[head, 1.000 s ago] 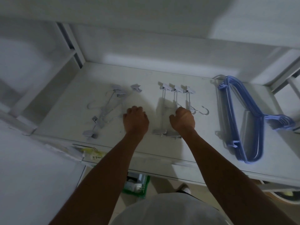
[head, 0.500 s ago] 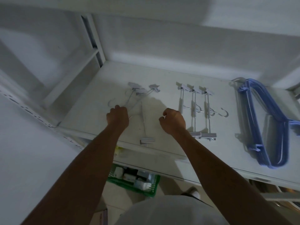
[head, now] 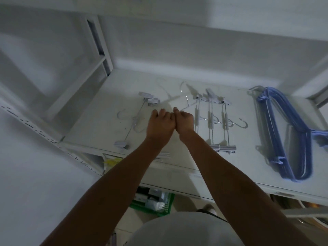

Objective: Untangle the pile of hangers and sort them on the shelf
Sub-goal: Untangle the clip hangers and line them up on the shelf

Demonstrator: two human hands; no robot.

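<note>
Over the middle of the shelf (head: 239, 166) my right hand (head: 184, 122) pinches the thin wire of the raised clip hanger (head: 174, 98), my left hand (head: 159, 125) I cannot tell; I judge it light, stiff, snag-prone, best held by its bar.

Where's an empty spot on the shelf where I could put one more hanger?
The widest bare patch of the shelf lies between its left edge and the loose clip hangers. A narrower strip runs between the sorted clip hangers and the blue hangers. The middle is crowded: there the left hand and right hand meet at a blurred clip hanger.
</note>
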